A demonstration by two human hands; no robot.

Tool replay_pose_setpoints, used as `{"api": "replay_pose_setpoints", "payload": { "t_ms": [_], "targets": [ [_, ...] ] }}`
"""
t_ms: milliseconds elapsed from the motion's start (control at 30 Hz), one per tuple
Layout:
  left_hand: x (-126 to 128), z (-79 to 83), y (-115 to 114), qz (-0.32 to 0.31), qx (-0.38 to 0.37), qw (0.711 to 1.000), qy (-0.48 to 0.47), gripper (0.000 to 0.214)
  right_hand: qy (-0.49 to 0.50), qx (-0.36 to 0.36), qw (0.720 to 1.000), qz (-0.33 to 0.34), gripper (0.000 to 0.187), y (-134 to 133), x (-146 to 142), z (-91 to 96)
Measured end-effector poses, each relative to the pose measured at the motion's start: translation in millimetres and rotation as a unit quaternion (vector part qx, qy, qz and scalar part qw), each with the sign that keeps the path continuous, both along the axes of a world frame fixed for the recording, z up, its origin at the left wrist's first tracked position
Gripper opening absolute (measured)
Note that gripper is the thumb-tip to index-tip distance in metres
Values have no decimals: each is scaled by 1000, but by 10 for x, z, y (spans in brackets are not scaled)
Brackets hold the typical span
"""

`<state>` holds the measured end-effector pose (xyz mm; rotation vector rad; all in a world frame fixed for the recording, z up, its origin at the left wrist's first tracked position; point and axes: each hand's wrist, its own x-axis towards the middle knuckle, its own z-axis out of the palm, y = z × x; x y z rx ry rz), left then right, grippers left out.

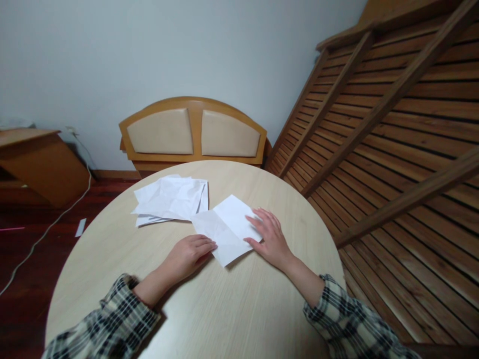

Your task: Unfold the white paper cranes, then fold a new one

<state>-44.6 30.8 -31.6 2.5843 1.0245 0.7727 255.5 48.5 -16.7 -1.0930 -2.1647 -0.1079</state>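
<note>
A white folded sheet of paper (226,227) lies on the round pale wooden table (209,304) in front of me. My left hand (189,254) rests on the table with its fingers curled, the fingertips touching the sheet's near left edge. My right hand (267,234) lies flat with fingers stretched out, pressing on the sheet's right edge. Both arms wear plaid sleeves.
A loose stack of crumpled white sheets (170,199) lies farther back left on the table. A wooden chair with padded back (192,132) stands behind the table. A slatted wooden frame (392,124) leans at the right. A low wooden cabinet (37,159) and a white cable (48,224) are on the left.
</note>
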Motion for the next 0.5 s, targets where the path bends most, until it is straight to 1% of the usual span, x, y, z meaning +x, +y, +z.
{"api": "replay_pose_setpoints", "payload": {
  "t_ms": [67, 100, 167, 267, 367, 400, 433, 500],
  "targets": [
    [-2, 11, -2, -2, 6, 1000, 9, 29, 78, -3, 995, -65, 53, 49, 35, -51],
    [-1, 13, -2, -4, 6, 1000, 9, 30, 118, -15, 990, -82, 53, 78, 54, -83],
    [3, 8, 1, -10, 4, 1000, 8, 30, 183, -53, 979, -70, 52, 121, 76, -141],
    [14, -11, 6, -14, 5, 1000, 22, 30, 235, -83, 968, -24, 48, 103, 35, -177],
    [23, -28, 9, -13, 6, 999, 36, 30, 261, -87, 961, 39, 49, -14, -68, -143],
    [24, -30, 9, -15, 6, 999, 37, 29, 270, -93, 956, 73, 52, -62, -100, -122],
    [26, -29, 8, -16, 5, 999, 37, 29, 273, -117, 948, 113, 55, -108, -127, -99],
    [31, -22, 5, -22, 10, 999, 42, 28, 234, -177, 935, 198, 61, -180, -160, -54]
  ]
}}
